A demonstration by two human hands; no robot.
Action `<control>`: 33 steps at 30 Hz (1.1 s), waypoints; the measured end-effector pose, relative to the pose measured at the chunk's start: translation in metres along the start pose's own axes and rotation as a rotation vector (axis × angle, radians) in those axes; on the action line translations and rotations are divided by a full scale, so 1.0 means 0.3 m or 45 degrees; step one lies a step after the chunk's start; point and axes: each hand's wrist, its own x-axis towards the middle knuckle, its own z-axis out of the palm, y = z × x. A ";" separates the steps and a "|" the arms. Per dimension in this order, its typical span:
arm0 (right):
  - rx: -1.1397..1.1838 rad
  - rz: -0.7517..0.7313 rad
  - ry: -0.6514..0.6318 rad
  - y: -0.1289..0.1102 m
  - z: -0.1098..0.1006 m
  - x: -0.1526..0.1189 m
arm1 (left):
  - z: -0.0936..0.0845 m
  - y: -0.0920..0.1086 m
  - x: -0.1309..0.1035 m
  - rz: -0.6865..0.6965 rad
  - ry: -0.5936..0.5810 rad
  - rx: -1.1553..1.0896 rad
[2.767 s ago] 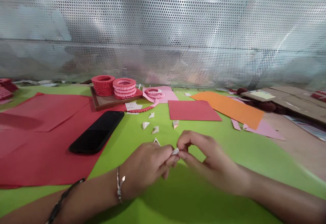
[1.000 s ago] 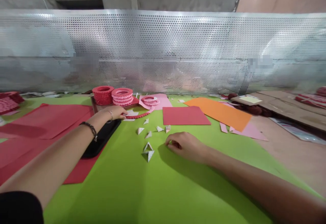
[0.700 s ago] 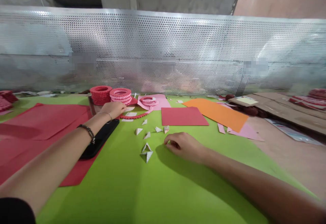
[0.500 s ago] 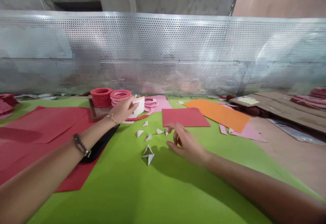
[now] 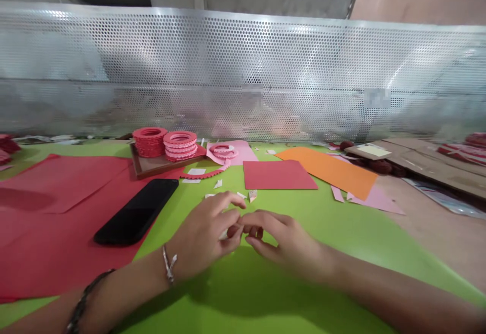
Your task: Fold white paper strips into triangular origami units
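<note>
Over the green table surface (image 5: 243, 293), my left hand (image 5: 201, 233) is closed with its fingers bent. A whitish bit of folded paper (image 5: 224, 234) shows between its fingers, mostly hidden. Close on the right, my right hand (image 5: 288, 238) has curved fingers, the thumb apart from the index finger. Its fingertips meet those of the left hand, and I see nothing held in it. Just beyond the hands lie small folded white paper pieces, one a triangular piece (image 5: 217, 184) and another a patterned piece (image 5: 252, 196). Others are partly covered by my left hand.
A black phone (image 5: 138, 212) lies on red paper (image 5: 64, 182) at left. Scalloped pink-red ring stacks (image 5: 150, 141) stand on a brown tray (image 5: 150, 171). Farther off are a red sheet (image 5: 280, 175), an orange sheet (image 5: 330, 172), cardboard (image 5: 421, 164) and a perforated metal panel (image 5: 243, 76).
My left hand has come back from the tray to meet my right hand. The white paper it held lies near the tray. The phone is uncovered, and the larger folded piece is hidden or picked up.
</note>
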 end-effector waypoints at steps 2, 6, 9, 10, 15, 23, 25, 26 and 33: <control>0.014 -0.004 -0.003 -0.003 0.002 0.000 | 0.008 0.006 -0.010 0.008 -0.024 -0.034; -0.007 -0.009 -0.013 -0.005 0.000 0.001 | 0.020 0.021 -0.022 -0.029 -0.035 -0.189; 0.005 0.010 0.001 -0.010 -0.007 -0.001 | 0.016 0.021 -0.021 -0.075 -0.034 -0.344; 0.012 0.026 0.021 -0.012 -0.011 -0.001 | 0.012 0.019 -0.019 -0.091 -0.037 -0.395; 0.049 0.130 0.145 -0.011 -0.027 0.001 | -0.011 0.009 -0.006 -0.159 -0.021 -0.492; 0.291 0.319 0.128 -0.030 -0.030 0.029 | -0.008 0.018 -0.014 -0.189 -0.099 -0.429; 0.323 0.395 0.114 -0.039 -0.038 0.035 | -0.007 0.023 -0.020 -0.204 -0.094 -0.422; 0.340 0.432 0.110 -0.042 -0.042 0.036 | -0.008 0.026 -0.021 -0.206 -0.090 -0.434; 0.550 0.509 0.107 -0.035 -0.050 0.035 | -0.018 0.032 -0.010 -0.243 -0.004 -0.541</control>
